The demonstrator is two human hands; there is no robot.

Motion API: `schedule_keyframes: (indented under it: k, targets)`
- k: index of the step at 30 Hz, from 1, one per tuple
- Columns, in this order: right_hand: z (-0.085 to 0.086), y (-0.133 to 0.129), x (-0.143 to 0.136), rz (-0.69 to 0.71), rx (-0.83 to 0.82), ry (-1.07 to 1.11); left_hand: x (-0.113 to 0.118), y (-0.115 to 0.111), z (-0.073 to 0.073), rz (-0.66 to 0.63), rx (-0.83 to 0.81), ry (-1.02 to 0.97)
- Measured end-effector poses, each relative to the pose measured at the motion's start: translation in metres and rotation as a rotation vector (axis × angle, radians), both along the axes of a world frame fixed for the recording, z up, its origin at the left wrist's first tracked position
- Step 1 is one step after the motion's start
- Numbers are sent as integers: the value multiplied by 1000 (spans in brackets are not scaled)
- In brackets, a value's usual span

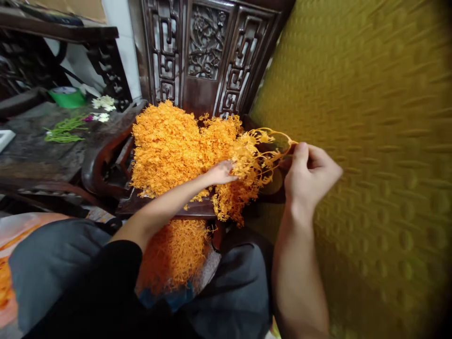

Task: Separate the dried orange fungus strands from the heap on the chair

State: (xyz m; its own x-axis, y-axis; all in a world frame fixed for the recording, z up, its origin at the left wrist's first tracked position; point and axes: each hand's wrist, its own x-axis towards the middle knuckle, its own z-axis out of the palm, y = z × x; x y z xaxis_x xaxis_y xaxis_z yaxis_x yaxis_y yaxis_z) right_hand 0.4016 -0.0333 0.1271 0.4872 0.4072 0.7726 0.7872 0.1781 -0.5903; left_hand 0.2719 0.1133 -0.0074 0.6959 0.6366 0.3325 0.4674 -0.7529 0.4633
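My right hand (310, 176) is closed in a pinch on the bare stem end of an orange artificial flower spray (263, 153). The spray's branching tips spread leftward over the heap. My left hand (222, 173) reaches in from below and touches the orange blossoms at the heap's right side. Its thumb and fingers look apart, with the fingertips partly hidden among the flowers. A large, dense heap of orange artificial flowers (167, 146) lies on a dark wooden chair seat (169, 212), and some hang over its front edge.
More orange pieces (180, 252) fill a bag between the knees. A carved chair back (206, 42) stands behind the heap. At right rises a yellow textured surface (374, 141). On the left, a dark table (31, 146) carries green tape (67, 97), green stems (65, 129) and white flowers (103, 103).
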Motion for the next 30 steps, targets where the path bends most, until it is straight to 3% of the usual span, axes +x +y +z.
schedule_keyframes:
  k: [3, 5, 7, 8, 10, 12, 14, 16, 18, 20, 22, 24, 27, 30]
  targets:
    - [-1, 10, -17, -1, 210, 109, -62, -2, 39, -43, -54, -125]
    - [3, 17, -32, 57, 252, 136, -105, -21, 67, 64, -100, -320]
    - [7, 25, -48, 168, 169, 113, -141, -54, 91, 199, 64, -501]
    - [7, 29, -57, 214, 118, 85, -155, -74, 99, 133, 140, -484]
    - [5, 36, -77, 275, 54, 13, -175, -112, 108, -152, 200, -368]
    - [2, 40, -98, 329, 37, -83, -184, -138, 110, -281, 68, -261]
    - [-3, 40, -118, 403, 54, -206, -188, -147, 110, -215, -191, -328]
    - [-9, 37, -135, 484, 97, -342, -193, -139, 112, -130, -548, -506]
    - [-16, 32, -151, 599, 151, -488, -205, -124, 114, -150, -927, -676]
    - [-24, 27, -165, 753, 195, -639, -221, -112, 115, -193, -1177, -823]
    - [-33, 25, -178, 910, 208, -771, -237, -106, 113, -141, -1229, -975]
    - [-42, 24, -190, 1001, 185, -864, -251, -106, 110, -23, -1154, -1101]
    - [-53, 26, -202, 1052, 190, -899, -263, -108, 104, 135, -1029, -1226]
    - [-58, 26, -209, 1056, 228, -830, -269, -107, 100, 150, -1026, -1214]
